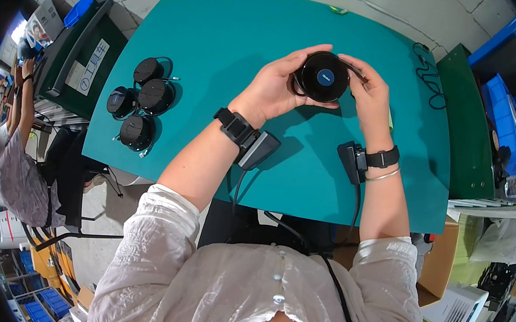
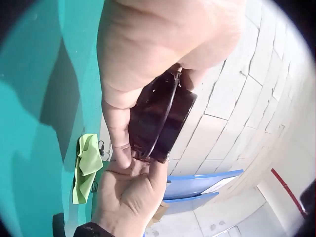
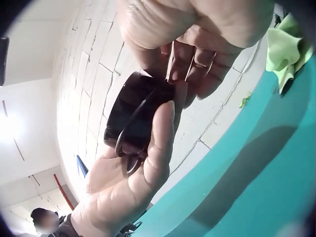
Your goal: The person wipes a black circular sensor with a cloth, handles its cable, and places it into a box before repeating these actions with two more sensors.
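Note:
A round, puck-shaped black device (image 1: 325, 77) with a small oval logo on its flat face is held up over the table. My left hand (image 1: 276, 86) grips it from the left, thumb and fingers around its side. On the right, my right hand (image 1: 371, 96) pinches the device's thin black cable (image 1: 350, 69) beside the rim. The wrist views show this cable (image 3: 133, 118) running around the device's side wall. In the left wrist view, the fingers of both hands meet close around the device (image 2: 160, 121).
Several similar black devices (image 1: 155, 96) with cables sit at the table's left. A loose black cable (image 1: 430, 75) lies at the back right of the green table (image 1: 220, 37). A light-green cloth (image 2: 88, 168) lies near the right hand. Another person (image 1: 24, 168) is at far left.

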### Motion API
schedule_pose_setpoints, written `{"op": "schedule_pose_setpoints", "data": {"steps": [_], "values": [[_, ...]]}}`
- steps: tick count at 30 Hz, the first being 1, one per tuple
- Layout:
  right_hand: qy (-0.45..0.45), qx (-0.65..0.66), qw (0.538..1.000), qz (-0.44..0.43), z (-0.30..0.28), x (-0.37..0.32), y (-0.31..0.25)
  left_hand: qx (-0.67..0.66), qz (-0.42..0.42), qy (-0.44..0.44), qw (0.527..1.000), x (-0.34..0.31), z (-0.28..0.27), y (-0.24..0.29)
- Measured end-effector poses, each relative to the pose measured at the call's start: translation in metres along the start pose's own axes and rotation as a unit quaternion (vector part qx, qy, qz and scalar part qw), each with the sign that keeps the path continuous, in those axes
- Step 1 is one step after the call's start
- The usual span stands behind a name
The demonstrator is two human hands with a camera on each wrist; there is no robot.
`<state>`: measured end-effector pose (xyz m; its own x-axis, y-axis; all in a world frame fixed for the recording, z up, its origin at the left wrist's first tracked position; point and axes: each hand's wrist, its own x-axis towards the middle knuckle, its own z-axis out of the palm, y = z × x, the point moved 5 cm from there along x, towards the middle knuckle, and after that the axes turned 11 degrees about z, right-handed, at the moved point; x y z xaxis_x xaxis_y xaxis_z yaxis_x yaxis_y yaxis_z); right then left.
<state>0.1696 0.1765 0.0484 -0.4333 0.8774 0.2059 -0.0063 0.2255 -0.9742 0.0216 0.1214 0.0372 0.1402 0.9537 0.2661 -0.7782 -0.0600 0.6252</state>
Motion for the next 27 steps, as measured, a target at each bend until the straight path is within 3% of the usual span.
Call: {"op": "schedule_pose_setpoints", "data": {"steps": [10, 16, 18, 20, 24, 27], "values": [[0.003, 0.045, 0.998, -0.044, 0.002, -0.004, -0.012, -0.002, -0.001, 0.003, 1.000, 0.000, -0.001, 0.001], [-0.002, 0.042, 0.997, -0.063, 0.003, -0.007, -0.018, -0.018, -0.026, 0.065, 0.997, -0.002, -0.009, -0.002], [-0.003, 0.031, 0.998, -0.059, 0.002, -0.006, -0.017, -0.052, -0.058, 0.036, 0.996, -0.001, -0.013, -0.005], [0.013, -0.020, 0.992, -0.127, 0.000, -0.006, -0.019, -0.062, -0.063, 0.038, 0.995, -0.001, -0.015, -0.008], [0.013, -0.036, 0.992, -0.122, 0.000, -0.007, -0.019, -0.091, -0.090, 0.025, 0.991, -0.001, -0.014, -0.010], [0.020, 0.023, 0.995, -0.097, 0.001, -0.007, -0.016, -0.138, -0.107, -0.009, 0.985, -0.003, -0.010, -0.010]]}}
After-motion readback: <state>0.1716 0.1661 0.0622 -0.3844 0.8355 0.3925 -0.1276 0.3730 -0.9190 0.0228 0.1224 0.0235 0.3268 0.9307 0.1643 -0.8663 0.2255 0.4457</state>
